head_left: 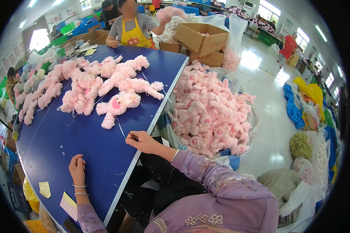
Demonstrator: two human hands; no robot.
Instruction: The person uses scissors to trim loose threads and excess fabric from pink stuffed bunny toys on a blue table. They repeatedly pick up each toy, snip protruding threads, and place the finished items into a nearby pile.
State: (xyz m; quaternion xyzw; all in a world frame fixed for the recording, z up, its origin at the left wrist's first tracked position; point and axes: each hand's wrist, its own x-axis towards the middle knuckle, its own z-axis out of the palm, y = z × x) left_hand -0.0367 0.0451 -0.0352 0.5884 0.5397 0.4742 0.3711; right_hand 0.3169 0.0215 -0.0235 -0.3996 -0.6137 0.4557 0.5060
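My right hand (143, 142) is closed over the table's right edge, pinching a small dark tool (133, 136) whose exact kind I cannot make out. A white thread (120, 127) runs from beside the nearest pink plush toy (118, 103) down to these fingers. That toy is fluffy and lies on the blue table (93, 145) with a darker pink muzzle showing. My left hand (77, 167) hovers over or rests on the tabletop, its fingers curled in and nothing visible in them. Beyond both hands lies a heap of similar pink plush toys (81, 83), some trailing threads.
A large bag of pink plush toys (211, 112) stands on the floor right of the table. Cardboard boxes (202, 39) are behind it. Across the table sits a person in a yellow apron (136, 37), one arm raised with something pink. A sticker sheet (69, 206) lies near my left forearm.
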